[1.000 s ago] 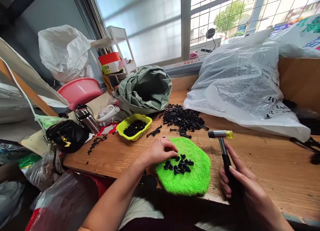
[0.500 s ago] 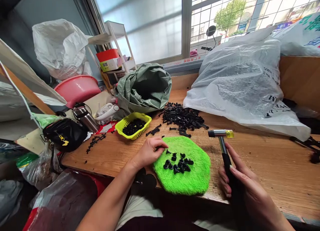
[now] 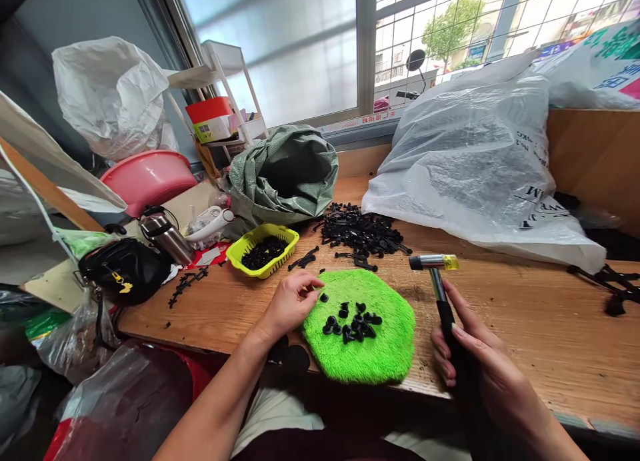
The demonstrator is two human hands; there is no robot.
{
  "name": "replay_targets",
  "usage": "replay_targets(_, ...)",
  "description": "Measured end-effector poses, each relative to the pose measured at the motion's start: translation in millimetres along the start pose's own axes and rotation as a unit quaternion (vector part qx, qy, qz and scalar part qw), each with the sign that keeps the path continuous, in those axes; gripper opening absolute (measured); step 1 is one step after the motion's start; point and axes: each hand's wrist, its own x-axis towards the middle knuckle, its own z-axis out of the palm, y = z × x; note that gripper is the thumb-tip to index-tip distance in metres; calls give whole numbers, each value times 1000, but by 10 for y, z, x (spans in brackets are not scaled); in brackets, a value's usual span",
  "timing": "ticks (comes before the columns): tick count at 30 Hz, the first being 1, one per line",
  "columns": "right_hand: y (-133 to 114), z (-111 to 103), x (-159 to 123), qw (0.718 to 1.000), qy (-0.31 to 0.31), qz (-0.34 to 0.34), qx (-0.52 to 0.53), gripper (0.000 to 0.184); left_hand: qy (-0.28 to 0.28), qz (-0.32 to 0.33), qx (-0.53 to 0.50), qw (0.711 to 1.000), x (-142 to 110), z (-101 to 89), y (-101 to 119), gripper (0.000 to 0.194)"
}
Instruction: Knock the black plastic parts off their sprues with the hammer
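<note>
Black plastic pieces: where are they?

On a green microfibre cloth, just right of the left hand. More sit in a yellow basket and a heap beyond the hands on the worktop.

And the hands?

The left is loosely curled at the cloth's edge; whether it pinches anything, I can't tell. The right hand is closed around the black handle of a small hammer with a yellow tip.

Any writing?

A clear plastic bag, beyond the right hand, shows black letters, too creased to read.
</note>
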Motion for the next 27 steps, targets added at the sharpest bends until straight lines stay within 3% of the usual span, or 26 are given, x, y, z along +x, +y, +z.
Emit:
replay_targets(3,16,-30,10,1000,-14,0,4,77,9,17,29,999,62,-3,153,10)
replay_targets(6,23,-34,7,1000,-21,-2,19,72,-49,45,81,994,198,60,294,5)
replay_targets(9,11,-8,-6,1000,-6,-6,18,69,-105,26,106,988,322,157,293,7)
replay_targets(15,19,-41,5,1000,-14,-8,8,72,5,-26,79,997,277,152,118,9)
replay_targets(23,-57,84,-54,1000,17,13,8,74,-32,38,36,998,84,-17,271,7)
replay_targets(25,-77,123,-74,1000,24,18,9,76,-17,39,40,998,110,-41,224,6)
replay_targets(27,-84,141,-84,999,26,18,5,75,32,9,77,996,149,-97,142,7)
